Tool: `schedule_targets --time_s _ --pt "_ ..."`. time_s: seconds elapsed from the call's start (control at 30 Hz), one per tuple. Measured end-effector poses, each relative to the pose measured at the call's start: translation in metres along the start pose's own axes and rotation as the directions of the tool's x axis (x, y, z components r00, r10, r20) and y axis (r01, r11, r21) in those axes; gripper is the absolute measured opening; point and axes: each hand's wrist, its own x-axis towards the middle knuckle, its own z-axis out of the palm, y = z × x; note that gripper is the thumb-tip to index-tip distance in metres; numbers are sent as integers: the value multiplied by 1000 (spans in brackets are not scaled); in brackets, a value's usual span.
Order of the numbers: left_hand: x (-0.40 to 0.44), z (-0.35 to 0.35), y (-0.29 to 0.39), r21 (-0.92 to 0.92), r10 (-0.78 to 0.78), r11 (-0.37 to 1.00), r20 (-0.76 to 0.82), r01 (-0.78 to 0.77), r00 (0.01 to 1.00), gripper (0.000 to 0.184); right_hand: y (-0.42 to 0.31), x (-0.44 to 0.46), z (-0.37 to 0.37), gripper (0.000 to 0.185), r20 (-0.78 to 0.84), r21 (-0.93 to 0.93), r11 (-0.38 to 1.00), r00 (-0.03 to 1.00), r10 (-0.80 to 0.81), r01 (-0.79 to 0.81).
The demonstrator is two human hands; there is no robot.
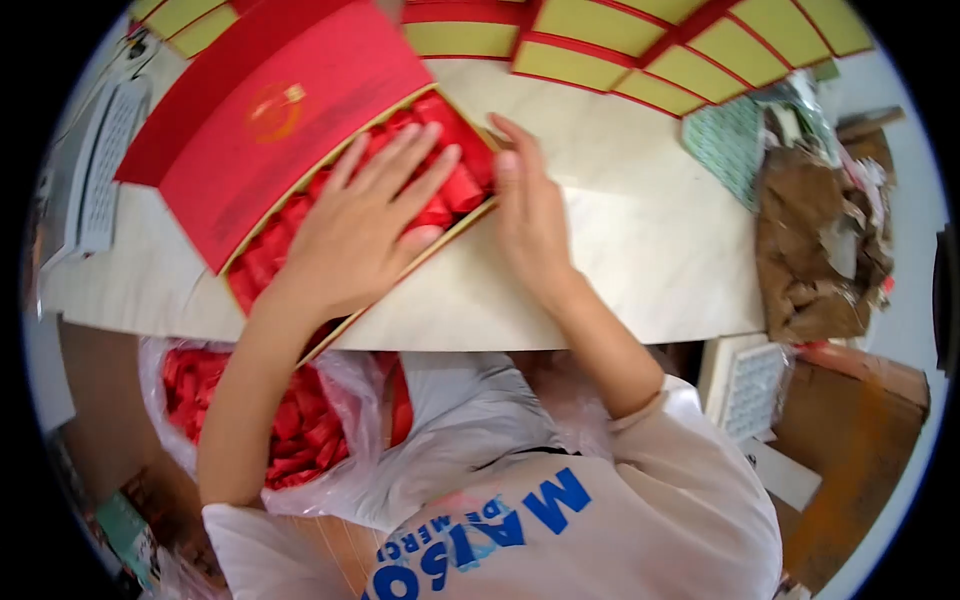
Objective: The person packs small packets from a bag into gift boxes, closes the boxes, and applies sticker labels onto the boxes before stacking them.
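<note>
A red box (300,130) with its lid raised stands tilted across the table, its rim yellowish. Red wrapped rolls (461,187) fill its tray. My left hand (365,215) lies on these rolls with its fingers spread. At the box's right end is my right hand (528,205), its fingers upright beside the corner and somewhat apart, holding nothing that I can make out.
Red and yellow boxes (590,40) are stacked along the back. A plastic bag (365,400) of red pieces sits below the table edge (660,330). Brown crumpled material (810,250) lies at right, a keyboard-like object (98,165) at left, a cardboard box (850,430) lower right.
</note>
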Motion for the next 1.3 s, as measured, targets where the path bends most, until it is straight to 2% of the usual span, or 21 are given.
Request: schedule_targets --time_s 0.03,0.23,0.33,0.37,0.4,0.47,0.53,0.63,0.67,0.7,0.73,0.83,0.9,1.07,1.3 --pt "1 -2 0 0 -3 1000 5 3 1000 62 -3 -1 -1 38 26 15 998 997 68 -69" --pt "4 0 2 -32 -63 998 -50 61 997 63 1 2 3 37 -25 44 998 999 -39 40" --pt "3 -1 5 -110 -61 993 -102 49 993 59 -16 -12 -29 42 15 -230 952 979 -204 202" --pt "2 1 1 -134 -59 990 -147 40 987 57 -17 -19 -43 44 -15 -320 894 942 -336 314" --pt "3 4 -3 -165 -57 986 -183 27 981 56 -16 -28 -59 45 -30 -347 879 933 -358 326" --pt "2 6 -4 -249 -53 968 -237 -8 970 54 -6 -54 -99 46 -82 -458 850 940 -332 261" --pt "-2 6 -2 -219 -78 975 -218 29 973 53 13 -86 -137 45 -154 -563 810 942 -299 166" --pt "-4 9 -8 -225 -120 972 -218 70 969 51 26 -132 -187 40 -302 -633 770 941 -153 -78" --pt "-4 11 -13 -209 -77 978 -274 19 958 50 30 -142 -201 39 -365 -631 758 925 -107 -162" --pt "-8 15 -16 -193 -37 981 -319 -26 947 49 30 -147 -214 37 -392 -667 722 910 -134 -181" --pt "-13 12 -12 -219 -67 976 -349 -12 935 48 27 -150 -224 35 -418 -702 681 895 -158 -208" --pt "-33 4 -5 -244 -94 970 -375 -1 922 49 10 -148 -228 33 -401 -701 698 890 -218 -145" --pt "-49 -1 -6 -278 -81 959 -433 -48 898 51 7 -140 -221 32 -365 -709 699 898 -246 -97" --pt "-98 -17 -15 -235 -194 968 -479 88 856 51 0 -122 -184 35 -221 -741 668 917 -332 63" --pt "-131 -18 -22 -337 -370 915 -480 223 795 53 19 -109 -168 39 -154 -735 676 956 -248 57"
